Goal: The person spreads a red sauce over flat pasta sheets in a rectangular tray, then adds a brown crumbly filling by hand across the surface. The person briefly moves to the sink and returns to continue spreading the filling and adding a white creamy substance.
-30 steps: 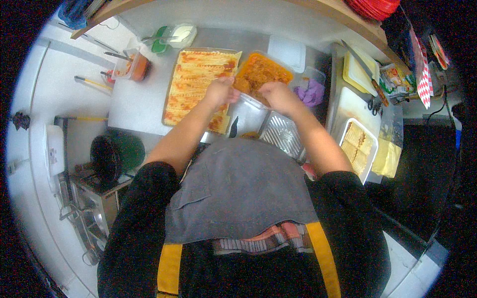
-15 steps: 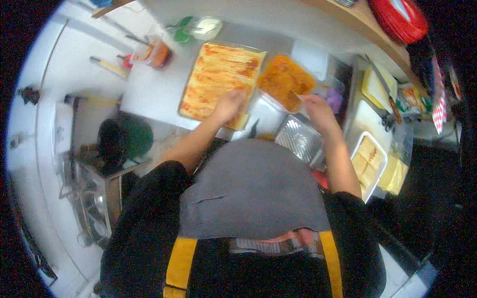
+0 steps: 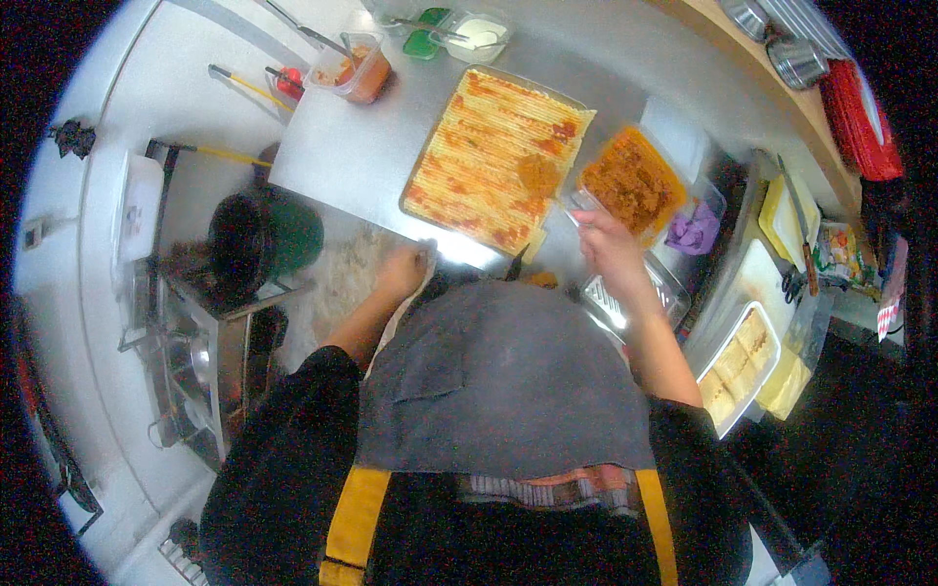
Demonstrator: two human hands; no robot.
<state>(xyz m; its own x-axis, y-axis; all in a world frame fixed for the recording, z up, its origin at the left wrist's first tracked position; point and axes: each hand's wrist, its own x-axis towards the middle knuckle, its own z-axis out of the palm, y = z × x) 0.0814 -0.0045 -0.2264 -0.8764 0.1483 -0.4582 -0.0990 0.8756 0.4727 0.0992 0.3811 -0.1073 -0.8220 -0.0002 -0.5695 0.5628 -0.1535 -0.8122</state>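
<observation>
A rectangular tray on the steel table holds ridged pasta sheets streaked with red sauce. A mound of brown meat sauce shows at the pasta's right side. My right hand is closed on a spoon between the tray and a plastic container of meat sauce; blur hides most of the spoon. My left hand is off the tray, at the table's front edge, its fingers curled; whether it holds anything is hidden.
Behind the tray stand a tub of white cream and a tub of red sauce with a utensil. A foil tray is beside my right forearm. Rightward lie a knife and a white dish of filled pasta. A dark bin is at left.
My left hand has pulled back from the pasta toward the table's front edge. My right hand has moved from the meat sauce container toward the tray, and a mound of sauce now shows there.
</observation>
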